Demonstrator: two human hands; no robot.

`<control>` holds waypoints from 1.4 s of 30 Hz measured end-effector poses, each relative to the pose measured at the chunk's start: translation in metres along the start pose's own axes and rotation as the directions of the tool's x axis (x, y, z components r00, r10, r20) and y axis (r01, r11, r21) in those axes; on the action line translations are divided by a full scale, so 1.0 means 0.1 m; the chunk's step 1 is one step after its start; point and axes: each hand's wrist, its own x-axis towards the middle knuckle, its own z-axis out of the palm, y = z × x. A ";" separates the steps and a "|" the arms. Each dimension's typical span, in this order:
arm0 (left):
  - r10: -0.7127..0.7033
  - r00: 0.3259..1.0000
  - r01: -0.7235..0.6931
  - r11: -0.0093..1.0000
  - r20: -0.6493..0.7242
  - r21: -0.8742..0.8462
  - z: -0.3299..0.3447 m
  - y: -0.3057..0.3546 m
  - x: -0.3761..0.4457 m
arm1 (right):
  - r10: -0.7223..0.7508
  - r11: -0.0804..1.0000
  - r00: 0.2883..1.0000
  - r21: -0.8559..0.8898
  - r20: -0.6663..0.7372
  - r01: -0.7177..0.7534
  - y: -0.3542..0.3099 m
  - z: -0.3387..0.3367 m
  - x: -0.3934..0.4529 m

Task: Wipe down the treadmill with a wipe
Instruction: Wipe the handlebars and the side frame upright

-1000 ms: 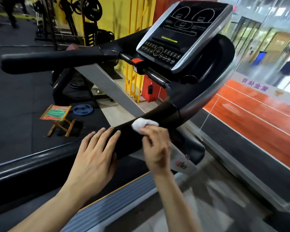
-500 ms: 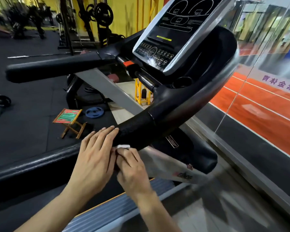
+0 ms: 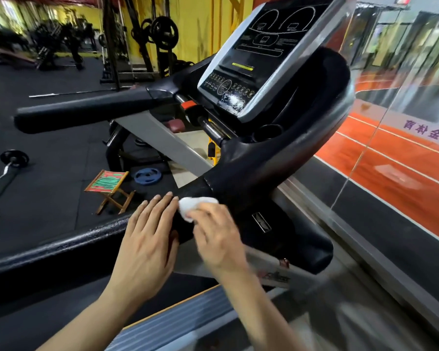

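The black treadmill's right handrail (image 3: 254, 173) curves down from the console (image 3: 254, 62) toward me. My right hand (image 3: 218, 239) holds a crumpled white wipe (image 3: 192, 205) and presses it against the lower end of this handrail. Just left of the wipe, my left hand (image 3: 150, 239) lies flat on the rail with straight fingers, fingertips touching the wipe's edge. The left handrail (image 3: 86, 110) stretches across the upper left. Part of the wipe is hidden under my right fingers.
A glass wall (image 3: 390, 122) runs close along the right, with an orange track behind it. On the dark gym floor at left stand a small folding stool (image 3: 109, 186), a blue weight plate (image 3: 146, 176) and a curl bar (image 3: 3, 173). The ribbed side rail (image 3: 167, 323) lies below my arms.
My right hand brought the wipe down the handrail toward my left hand, then back up onto the rail's top beside my fingertips. The view shifted slightly; my left hand stayed on the rail.
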 end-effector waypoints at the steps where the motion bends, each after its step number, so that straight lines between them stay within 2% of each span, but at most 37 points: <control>1: 0.014 1.000 -0.014 1.000 0.002 -0.014 0.01 0.02 0.03 | -0.069 0.998 0.997 0.004 0.045 0.069 -0.02 0.01 0.01; 3: 0.033 0.999 -0.033 0.999 0.008 -0.030 0.03 0.06 0.08 | -0.136 0.991 0.987 0.025 0.088 0.134 0.14 -0.10 0.14; 5: 0.052 0.999 -0.051 0.998 0.009 -0.032 0.05 0.09 0.11 | -0.139 0.990 0.989 0.016 0.041 0.139 0.37 -0.27 0.33; 7: 0.071 0.997 -0.070 0.997 0.008 -0.033 0.08 0.11 0.14 | 0.030 0.997 0.991 -0.065 -0.130 -0.038 0.67 -0.43 0.58; 9: 0.090 0.996 -0.090 0.995 0.011 -0.043 0.11 0.13 0.18 | 0.229 0.956 0.923 -0.107 -0.311 -0.273 0.89 -0.55 0.79; 11: 0.103 0.995 -0.101 0.991 0.014 -0.083 0.12 0.15 0.24 | 0.291 0.934 0.878 -0.086 -0.380 -0.346 0.88 -0.56 0.80; 14: 0.125 0.992 -0.126 0.986 -0.014 -0.112 0.14 0.17 0.31 | 0.283 0.953 0.897 -0.007 -0.339 -0.303 0.45 -0.26 0.41; 17: 0.140 0.989 -0.147 0.976 -0.051 -0.161 0.17 0.14 0.30 | 0.341 0.938 0.931 0.107 -0.130 -0.328 -0.15 0.21 -0.24; 19: 0.126 0.990 -0.135 0.969 -0.058 -0.206 0.17 0.11 0.29 | 0.337 0.937 0.939 0.113 -0.062 -0.329 -0.30 0.33 -0.43; 21: 0.143 0.989 -0.150 0.967 -0.047 -0.205 0.15 0.09 0.29 | 0.340 0.936 0.938 0.119 -0.061 -0.332 -0.23 0.29 -0.38; 25: 0.230 0.973 -0.229 0.973 0.017 -0.042 0.12 0.05 0.23 | 0.339 0.935 0.929 0.160 -0.152 -0.315 -0.14 0.21 -0.31; 27: 0.231 0.972 -0.233 0.971 0.044 0.049 0.12 0.03 0.14 | 0.427 0.898 0.878 0.210 -0.217 -0.385 -0.17 0.26 -0.34; 28: 0.231 0.971 -0.236 0.967 0.052 0.093 0.12 0.01 0.07 | 0.495 0.864 0.828 0.251 -0.264 -0.437 -0.14 0.30 -0.38; 31: 0.260 0.962 -0.271 0.946 0.081 0.177 0.15 -0.10 -0.19 | 0.729 0.684 0.582 0.378 -0.360 -0.623 0.09 0.36 -0.63; 32: 0.268 0.958 -0.284 0.936 0.099 0.208 0.15 -0.15 -0.28 | 0.774 0.633 0.531 0.382 -0.345 -0.674 0.15 0.39 -0.76; 33: 0.274 0.954 -0.297 0.923 0.124 0.244 0.17 -0.19 -0.36 | 0.802 0.597 0.516 0.363 -0.301 -0.715 0.19 0.45 -0.88; 35: 0.280 0.945 -0.319 0.899 0.167 0.301 0.17 -0.24 -0.45 | 0.805 0.591 0.558 0.369 -0.204 -0.718 0.19 0.60 -1.02; 36: 0.289 0.941 -0.332 0.889 0.175 0.317 0.16 -0.26 -0.46 | 0.775 0.627 0.590 0.383 -0.224 -0.678 0.20 0.70 -1.05; 37: 0.302 0.934 -0.350 0.876 0.189 0.332 0.14 -0.27 -0.45 | 0.764 0.642 0.585 0.401 -0.272 -0.653 0.21 0.82 -1.07; 40: 0.319 0.918 -0.390 0.840 0.237 0.377 0.06 -0.33 -0.43 | 0.788 0.616 0.504 0.473 -0.355 -0.630 0.07 1.05 -1.01; 42: 0.324 0.910 -0.405 0.829 0.260 0.385 0.01 -0.39 -0.47 | 0.780 0.623 0.521 0.512 -0.346 -0.592 -0.26 1.10 -0.94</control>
